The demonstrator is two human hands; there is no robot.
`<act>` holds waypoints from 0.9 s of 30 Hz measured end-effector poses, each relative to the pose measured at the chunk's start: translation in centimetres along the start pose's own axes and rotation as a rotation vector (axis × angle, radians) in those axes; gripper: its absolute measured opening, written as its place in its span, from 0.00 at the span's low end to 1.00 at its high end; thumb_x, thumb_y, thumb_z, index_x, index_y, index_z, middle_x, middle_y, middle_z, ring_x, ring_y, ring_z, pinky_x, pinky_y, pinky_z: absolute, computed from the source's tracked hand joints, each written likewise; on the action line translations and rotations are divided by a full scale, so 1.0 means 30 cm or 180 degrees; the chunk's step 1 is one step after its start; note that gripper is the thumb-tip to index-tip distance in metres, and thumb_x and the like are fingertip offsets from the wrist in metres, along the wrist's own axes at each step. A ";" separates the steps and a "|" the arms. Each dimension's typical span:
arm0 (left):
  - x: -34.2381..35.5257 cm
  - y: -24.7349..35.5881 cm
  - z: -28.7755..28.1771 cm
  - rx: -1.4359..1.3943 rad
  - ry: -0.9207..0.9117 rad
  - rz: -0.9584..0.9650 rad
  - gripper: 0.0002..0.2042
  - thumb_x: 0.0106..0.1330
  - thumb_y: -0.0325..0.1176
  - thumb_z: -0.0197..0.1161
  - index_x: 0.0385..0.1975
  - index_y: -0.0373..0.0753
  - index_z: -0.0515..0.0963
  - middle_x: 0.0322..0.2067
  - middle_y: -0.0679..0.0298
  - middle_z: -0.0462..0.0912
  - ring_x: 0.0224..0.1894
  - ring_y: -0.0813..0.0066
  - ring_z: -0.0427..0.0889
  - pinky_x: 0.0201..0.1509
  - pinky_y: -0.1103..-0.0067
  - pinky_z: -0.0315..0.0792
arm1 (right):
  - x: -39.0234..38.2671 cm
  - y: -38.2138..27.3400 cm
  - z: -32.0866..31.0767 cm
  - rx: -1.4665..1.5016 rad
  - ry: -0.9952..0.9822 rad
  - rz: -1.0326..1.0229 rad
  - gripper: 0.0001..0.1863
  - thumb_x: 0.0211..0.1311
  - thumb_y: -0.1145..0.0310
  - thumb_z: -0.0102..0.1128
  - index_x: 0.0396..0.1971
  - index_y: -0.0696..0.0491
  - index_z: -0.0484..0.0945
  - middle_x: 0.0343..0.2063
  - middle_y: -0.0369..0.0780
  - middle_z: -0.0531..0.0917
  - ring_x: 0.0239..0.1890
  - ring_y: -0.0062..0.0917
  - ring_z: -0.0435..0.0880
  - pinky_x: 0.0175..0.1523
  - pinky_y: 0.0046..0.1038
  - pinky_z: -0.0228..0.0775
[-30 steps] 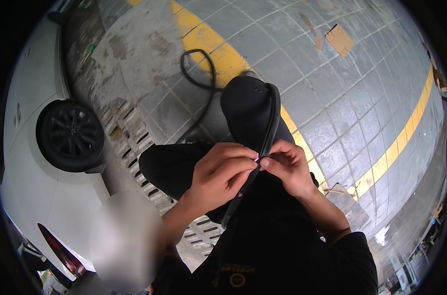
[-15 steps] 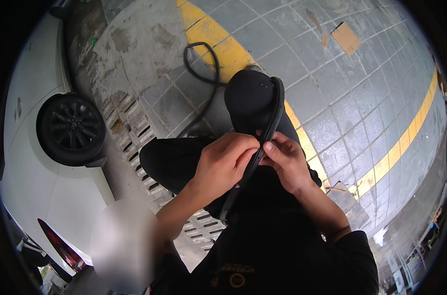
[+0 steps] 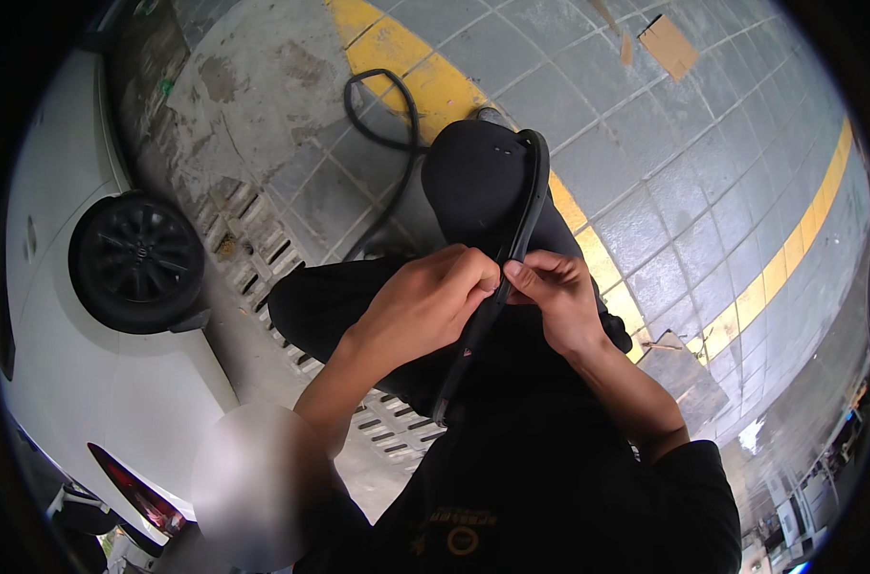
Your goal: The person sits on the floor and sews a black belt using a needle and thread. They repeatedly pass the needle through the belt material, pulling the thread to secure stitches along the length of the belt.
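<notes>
A long black rubber sealing strip [image 3: 524, 227] lies across my lap and over my right thigh. Its near end reaches toward my waist, and a small pink mark shows on that stretch. My left hand [image 3: 442, 290] is closed, thumb and fingers pinching the strip's left side. From the right, my right hand [image 3: 556, 292] grips the same spot, thumb on top and fingers curled beneath. The two hands almost touch. What exactly lies between the fingertips is hidden. More of the black strip [image 3: 385, 143] loops on the floor beyond my knees.
At the left stands a white car [image 3: 129, 383] with a black wheel [image 3: 140, 251] and a red tail light [image 3: 138, 493]. A slotted drain grate [image 3: 263, 251] runs beside it. Yellow lines [image 3: 435, 86] cross the grey tiles. A cardboard piece [image 3: 669, 48] lies far right.
My view has shifted slightly, so floor and car sit a little differently. Both hands stay on the strip at nearly the same spot, with the right fingers drawn closer together.
</notes>
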State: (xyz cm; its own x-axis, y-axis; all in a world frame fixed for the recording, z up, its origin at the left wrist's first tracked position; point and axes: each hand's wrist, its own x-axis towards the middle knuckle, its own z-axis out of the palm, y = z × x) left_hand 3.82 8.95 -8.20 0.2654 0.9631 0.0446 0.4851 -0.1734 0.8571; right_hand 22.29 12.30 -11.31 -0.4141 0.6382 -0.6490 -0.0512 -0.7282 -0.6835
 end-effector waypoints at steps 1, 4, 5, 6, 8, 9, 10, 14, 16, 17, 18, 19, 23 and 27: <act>0.000 0.002 0.001 0.0060 0.0008 -0.0003 0.10 0.56 0.18 0.60 0.31 0.37 0.66 0.26 0.61 0.76 0.29 0.62 0.79 0.30 0.73 0.73 | 0.003 -0.002 0.001 0.0000 0.0002 0.0005 0.11 0.61 0.67 0.63 0.26 0.59 0.81 0.19 0.33 0.80 0.24 0.11 0.76 0.32 0.17 0.74; -0.015 -0.007 0.022 -0.0136 0.0277 -0.0035 0.11 0.53 0.16 0.62 0.30 0.36 0.67 0.28 0.61 0.78 0.31 0.64 0.81 0.32 0.74 0.75 | 0.007 -0.009 0.002 -0.0043 -0.0031 -0.0015 0.11 0.61 0.67 0.63 0.25 0.59 0.80 0.19 0.33 0.79 0.24 0.11 0.76 0.32 0.17 0.73; -0.019 -0.010 0.028 -0.0260 0.0410 -0.0047 0.12 0.52 0.15 0.63 0.30 0.36 0.67 0.30 0.60 0.80 0.31 0.65 0.81 0.34 0.75 0.75 | 0.008 -0.010 -0.004 -0.0083 -0.0068 -0.0042 0.11 0.61 0.66 0.62 0.25 0.59 0.80 0.19 0.33 0.79 0.24 0.11 0.76 0.32 0.17 0.73; -0.018 -0.007 0.027 -0.0207 0.0464 0.0052 0.12 0.52 0.14 0.63 0.30 0.36 0.68 0.31 0.60 0.79 0.32 0.66 0.81 0.34 0.76 0.75 | 0.010 -0.011 -0.005 -0.0122 -0.0105 -0.0069 0.11 0.61 0.66 0.62 0.25 0.59 0.80 0.19 0.33 0.79 0.24 0.11 0.76 0.32 0.17 0.73; -0.012 -0.006 0.030 -0.0137 0.0564 0.0265 0.12 0.52 0.14 0.63 0.30 0.36 0.69 0.33 0.61 0.79 0.33 0.67 0.80 0.34 0.77 0.75 | 0.008 -0.011 -0.003 -0.0033 -0.0126 -0.0055 0.11 0.62 0.66 0.62 0.25 0.59 0.80 0.19 0.33 0.79 0.23 0.10 0.76 0.32 0.16 0.73; -0.012 -0.005 0.035 -0.0112 0.0587 0.0314 0.12 0.51 0.14 0.62 0.30 0.37 0.69 0.34 0.60 0.79 0.33 0.67 0.80 0.34 0.77 0.75 | 0.007 -0.012 0.000 0.0012 -0.0137 -0.0047 0.11 0.62 0.66 0.62 0.25 0.59 0.80 0.19 0.33 0.79 0.23 0.10 0.76 0.32 0.16 0.73; -0.015 -0.002 0.040 -0.0083 0.0614 0.0355 0.12 0.51 0.14 0.62 0.30 0.37 0.69 0.35 0.60 0.78 0.33 0.68 0.80 0.34 0.77 0.75 | 0.003 -0.016 0.005 0.0038 -0.0123 -0.0036 0.11 0.62 0.66 0.62 0.25 0.59 0.80 0.19 0.32 0.79 0.23 0.10 0.76 0.31 0.16 0.73; -0.025 0.005 0.037 0.0063 0.0407 0.0422 0.12 0.51 0.15 0.61 0.33 0.37 0.71 0.38 0.62 0.75 0.35 0.65 0.79 0.37 0.76 0.75 | 0.000 -0.013 0.007 0.0086 -0.0126 -0.0021 0.11 0.61 0.67 0.62 0.25 0.58 0.79 0.20 0.32 0.79 0.24 0.10 0.76 0.31 0.16 0.73; -0.025 0.016 0.033 0.0209 0.0341 0.0415 0.12 0.51 0.16 0.61 0.34 0.38 0.71 0.39 0.63 0.74 0.36 0.65 0.78 0.38 0.76 0.75 | -0.002 -0.013 0.006 0.0100 -0.0132 -0.0011 0.10 0.61 0.67 0.63 0.25 0.58 0.79 0.20 0.32 0.79 0.24 0.10 0.76 0.32 0.15 0.73; -0.024 0.021 0.032 0.0275 0.0340 0.0413 0.12 0.51 0.16 0.60 0.34 0.38 0.71 0.38 0.63 0.74 0.36 0.65 0.79 0.38 0.76 0.75 | -0.007 -0.025 0.012 0.0117 -0.0123 0.0003 0.10 0.61 0.67 0.63 0.25 0.58 0.79 0.20 0.32 0.79 0.24 0.10 0.76 0.32 0.15 0.73; -0.025 0.023 0.032 0.0340 0.0338 0.0411 0.12 0.51 0.16 0.60 0.34 0.38 0.71 0.38 0.63 0.74 0.36 0.65 0.79 0.38 0.76 0.75 | -0.009 -0.031 0.015 0.0133 -0.0113 0.0017 0.10 0.61 0.67 0.63 0.25 0.58 0.79 0.20 0.32 0.79 0.24 0.10 0.76 0.32 0.15 0.73; -0.026 0.021 0.033 0.0296 0.0339 0.0419 0.12 0.51 0.16 0.60 0.35 0.38 0.71 0.38 0.62 0.74 0.35 0.65 0.79 0.38 0.76 0.75 | -0.010 -0.024 0.012 0.0147 -0.0127 0.0011 0.10 0.61 0.67 0.63 0.25 0.58 0.79 0.20 0.32 0.79 0.24 0.10 0.76 0.32 0.15 0.73; -0.030 0.019 0.041 -0.0149 0.0521 0.0241 0.12 0.52 0.16 0.62 0.34 0.37 0.72 0.35 0.61 0.76 0.34 0.66 0.79 0.36 0.77 0.75 | -0.012 -0.006 0.004 0.0248 -0.0185 0.0007 0.09 0.61 0.67 0.63 0.25 0.57 0.79 0.21 0.32 0.80 0.25 0.11 0.77 0.33 0.15 0.74; -0.047 0.015 0.045 -0.0557 0.0951 0.0152 0.14 0.50 0.14 0.65 0.32 0.35 0.71 0.36 0.57 0.76 0.34 0.72 0.78 0.39 0.79 0.73 | -0.026 -0.021 0.011 0.0372 -0.0185 0.0004 0.08 0.61 0.67 0.63 0.27 0.56 0.79 0.24 0.33 0.81 0.27 0.12 0.78 0.35 0.16 0.75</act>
State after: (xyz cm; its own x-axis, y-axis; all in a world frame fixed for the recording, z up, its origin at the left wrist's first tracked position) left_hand 4.78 7.23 -8.56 0.0161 0.9769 0.2131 0.3211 -0.2068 0.9242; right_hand 22.35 12.18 -10.27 -0.4662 0.6241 -0.6271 -0.1548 -0.7554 -0.6368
